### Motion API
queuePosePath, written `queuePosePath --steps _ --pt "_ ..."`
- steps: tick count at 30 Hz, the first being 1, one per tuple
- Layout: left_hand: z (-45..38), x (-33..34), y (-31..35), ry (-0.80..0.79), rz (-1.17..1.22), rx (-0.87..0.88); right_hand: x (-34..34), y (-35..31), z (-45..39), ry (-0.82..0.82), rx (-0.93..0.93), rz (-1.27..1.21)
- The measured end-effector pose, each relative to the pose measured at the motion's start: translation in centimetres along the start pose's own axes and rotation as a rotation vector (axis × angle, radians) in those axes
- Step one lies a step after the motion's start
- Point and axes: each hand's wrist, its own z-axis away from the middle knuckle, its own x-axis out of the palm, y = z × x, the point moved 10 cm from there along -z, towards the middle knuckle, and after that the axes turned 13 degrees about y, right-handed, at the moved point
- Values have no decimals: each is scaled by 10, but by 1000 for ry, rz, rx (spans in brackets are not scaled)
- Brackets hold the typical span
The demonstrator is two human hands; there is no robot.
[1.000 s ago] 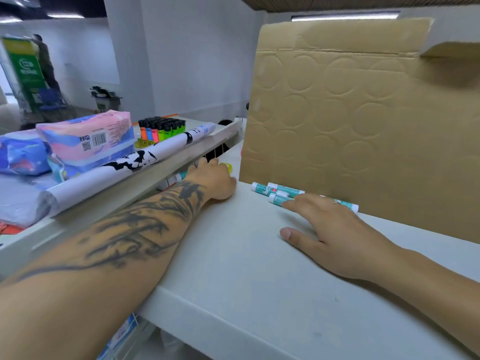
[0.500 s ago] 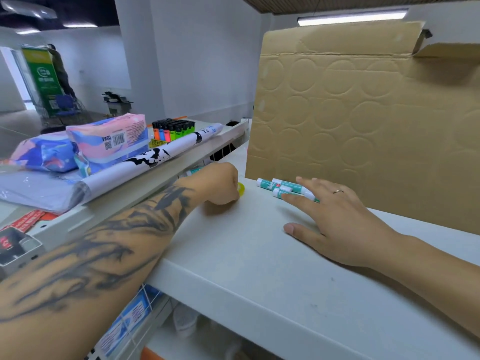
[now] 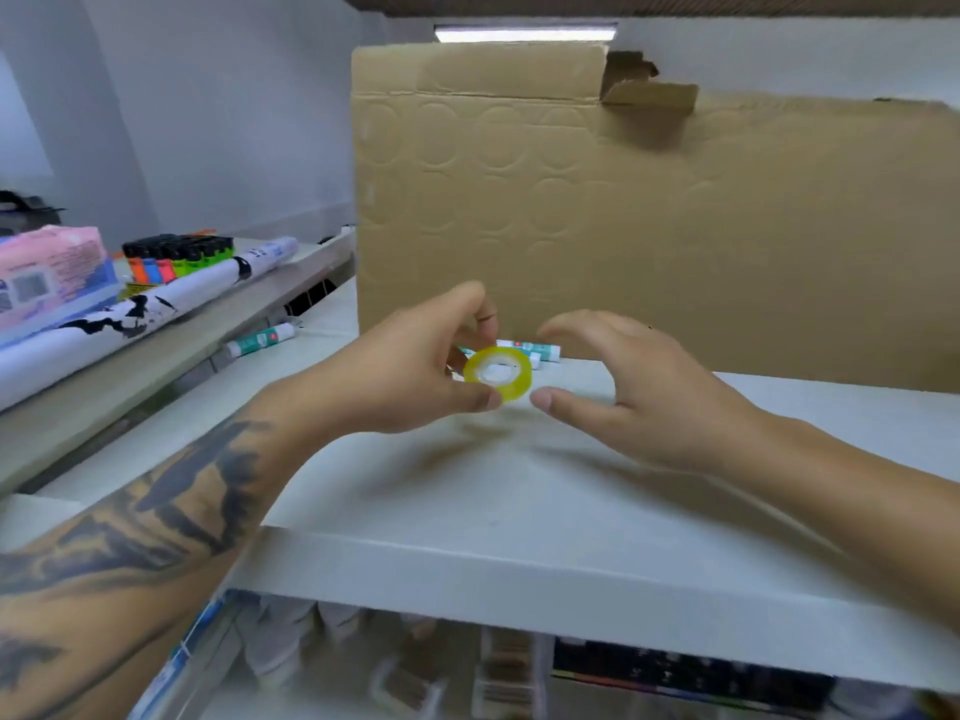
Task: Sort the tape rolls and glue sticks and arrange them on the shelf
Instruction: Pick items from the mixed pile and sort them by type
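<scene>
One tape roll [image 3: 497, 375], two hands [image 3: 410, 371] [image 3: 644, 387], one cardboard box [image 3: 649, 226]

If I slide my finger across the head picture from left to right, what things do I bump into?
Pink pack → lighters → lone glue stick → left hand → tape roll → right hand.

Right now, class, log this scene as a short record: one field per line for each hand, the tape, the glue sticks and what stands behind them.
left hand: pinches the yellow tape roll above the white shelf
right hand: open, holds nothing, thumb tip close beside the roll
glue sticks: lying at the foot of the cardboard box
stray glue stick: lies apart, far left
</scene>
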Motion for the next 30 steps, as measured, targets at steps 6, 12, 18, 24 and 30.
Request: queuePosePath --steps 6,12,18,24,30 --pt "-10 53 93 -94 135 208 -72 32 54 109 0 -63" --pt "-7 125 188 -175 220 324 -156 75 129 279 15 -26" --pt "-1 207 289 -220 239 393 -229 142 217 311 197 -40" --pt "4 289 356 -238 272 360 -289 200 294 304 309 -12" --pt "0 338 392 -211 111 304 -327 257 348 283 414 13"
